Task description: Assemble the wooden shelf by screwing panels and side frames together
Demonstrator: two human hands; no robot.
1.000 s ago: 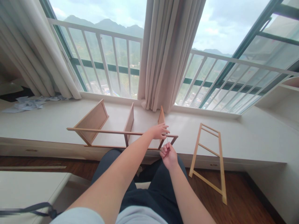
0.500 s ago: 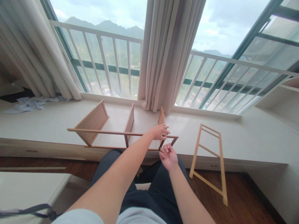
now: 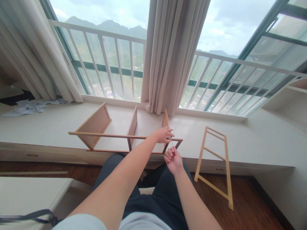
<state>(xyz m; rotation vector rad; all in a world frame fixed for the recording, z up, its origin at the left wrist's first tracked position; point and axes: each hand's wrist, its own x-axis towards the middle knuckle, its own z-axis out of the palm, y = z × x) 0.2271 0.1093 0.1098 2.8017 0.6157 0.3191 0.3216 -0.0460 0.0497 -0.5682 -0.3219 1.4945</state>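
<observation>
A partly built wooden shelf (image 3: 105,127) lies on its side on the white window ledge (image 3: 251,140), with three panels joined by thin rails. My left hand (image 3: 163,134) rests on the top rail near the shelf's right end, fingers closed around it. Just below, my right hand (image 3: 173,158) is closed on a thin metal tool (image 3: 171,142) that points up at the rail's joint. My dark-trousered legs fill the space beneath both arms.
A loose wooden ladder-shaped side frame (image 3: 214,166) leans from the ledge down to the brown floor at right. Crumpled papers (image 3: 31,106) lie at the ledge's far left. Curtains (image 3: 170,54) and a railed window stand behind. A white surface (image 3: 26,195) sits at lower left.
Almost nothing moved. My right hand shifted slightly at the joint under the rail; my left hand kept its hold on the rail.
</observation>
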